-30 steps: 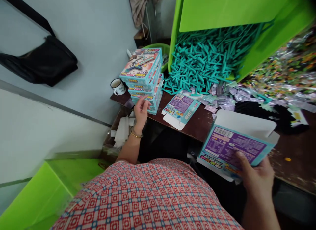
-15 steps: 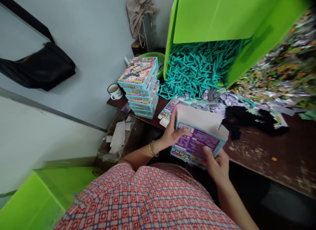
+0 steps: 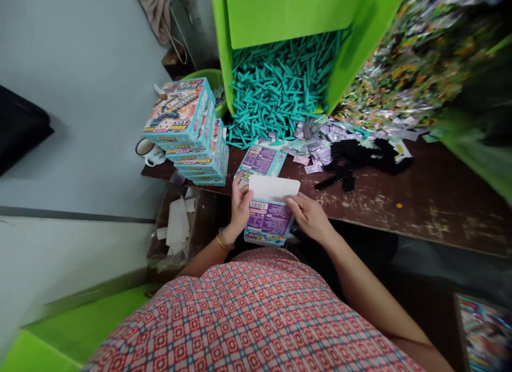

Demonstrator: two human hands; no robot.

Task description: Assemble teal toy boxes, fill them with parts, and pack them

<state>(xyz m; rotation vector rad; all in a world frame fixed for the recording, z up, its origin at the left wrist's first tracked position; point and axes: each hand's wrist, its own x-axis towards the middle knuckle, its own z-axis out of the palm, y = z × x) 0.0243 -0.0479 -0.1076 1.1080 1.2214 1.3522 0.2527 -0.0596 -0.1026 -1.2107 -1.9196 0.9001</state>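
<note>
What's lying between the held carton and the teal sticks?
Head view: another carton lies on the table, between the held carton and the teal sticks.

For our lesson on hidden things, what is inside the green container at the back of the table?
A heap of teal pieces shows in the green container, spilling onto the table. Its upper panel hides the space behind, and the heap covers the bottom.

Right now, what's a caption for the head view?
Bare hands hold a purple and blue cardboard box, white flap up.
</note>
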